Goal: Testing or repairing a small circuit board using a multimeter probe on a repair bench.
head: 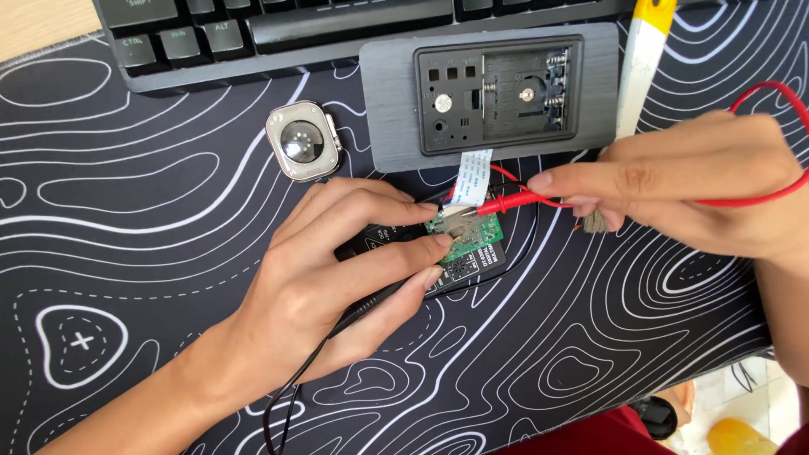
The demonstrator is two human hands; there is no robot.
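Note:
My left hand grips a black test probe whose cable runs off toward me; its fingertips rest on a small green circuit board. My right hand pinches a red test probe, tip pointing left onto the same board. A white flat ribbon cable links the board to a grey rectangular case lying face down with its back compartment uncovered. The board sits over a black panel.
A black desk mat with white contour lines covers the desk. A black keyboard lies along the far edge. A square watch body, back up, sits left of the case. A white and yellow tool lies at the right.

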